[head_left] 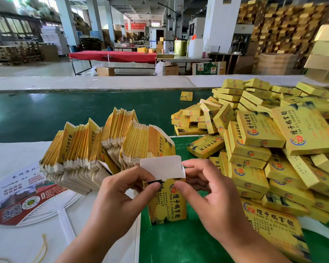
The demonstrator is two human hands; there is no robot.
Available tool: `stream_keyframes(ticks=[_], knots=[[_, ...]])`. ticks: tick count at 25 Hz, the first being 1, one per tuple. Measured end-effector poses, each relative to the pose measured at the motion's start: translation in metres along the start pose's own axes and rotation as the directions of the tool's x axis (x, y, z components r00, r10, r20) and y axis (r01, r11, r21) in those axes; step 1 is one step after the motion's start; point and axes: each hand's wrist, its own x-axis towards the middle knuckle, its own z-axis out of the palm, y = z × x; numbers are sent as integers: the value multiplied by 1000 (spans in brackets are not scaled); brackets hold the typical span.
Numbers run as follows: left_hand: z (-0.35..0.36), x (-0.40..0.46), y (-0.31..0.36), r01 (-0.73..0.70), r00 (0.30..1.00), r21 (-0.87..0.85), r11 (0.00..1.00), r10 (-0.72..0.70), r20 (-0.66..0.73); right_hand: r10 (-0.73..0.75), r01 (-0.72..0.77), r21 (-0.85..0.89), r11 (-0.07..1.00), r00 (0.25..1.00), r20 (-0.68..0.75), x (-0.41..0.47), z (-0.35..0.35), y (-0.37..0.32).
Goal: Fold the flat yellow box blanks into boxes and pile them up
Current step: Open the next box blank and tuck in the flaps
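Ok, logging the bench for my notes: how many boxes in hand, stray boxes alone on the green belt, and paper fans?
Held box: 1
Stray box: 1
Paper fan: 1
Total: 3

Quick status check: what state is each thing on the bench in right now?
Yellow printed box in hand: upright, white top flap open.
Left hand: pinching that box.
Right hand: pinching that box.
Fanned stack of flat yellow blanks: unfolded.
Heap of folded yellow boxes: piled loosely.
Printed round paper fan: lying flat.
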Motion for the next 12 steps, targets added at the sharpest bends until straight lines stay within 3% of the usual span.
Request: stream_keyframes(ticks=[6, 12], knots=[[0, -1, -2, 63, 998, -76, 995, -62, 12, -68, 67, -99, 993, 998, -3, 1, 1, -1], [1, -3, 2, 8, 999, -5, 1000, -8, 52, -48, 73, -160, 985, 987, 154, 4, -2, 0]])
